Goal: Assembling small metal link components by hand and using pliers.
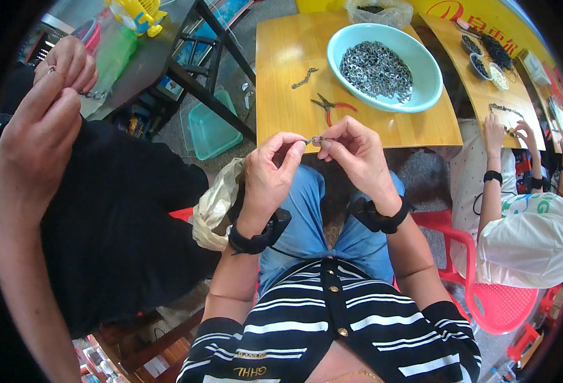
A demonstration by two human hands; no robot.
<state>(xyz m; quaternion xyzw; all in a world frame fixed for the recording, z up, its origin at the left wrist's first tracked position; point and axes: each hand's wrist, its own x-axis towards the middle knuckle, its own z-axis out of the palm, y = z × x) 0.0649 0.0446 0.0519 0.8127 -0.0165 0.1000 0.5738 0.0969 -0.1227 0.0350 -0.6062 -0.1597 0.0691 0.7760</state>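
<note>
My left hand (270, 171) and my right hand (357, 158) meet just off the near edge of the wooden table (281, 51). Both are closed in a pinch on a small dark metal chain piece (313, 140) stretched between the fingertips; its ends are hidden by the fingers. Beyond them lie red-handled pliers (332, 106) with jaws apart. A short piece of chain (305, 78) rests farther left on the tabletop. At the right, a pale turquoise basin (422, 67) holds a heap of loose metal links (376, 71).
A clear plastic bag (380, 14) with dark parts sits behind the basin. To my left, a co-worker's hand (45, 108) pinches something tiny. Another person's hands (495, 134) handle a chain at the right-hand table. A green plastic bin (214, 127) stands on the floor; a cream bag (217, 207) hangs beside my left forearm.
</note>
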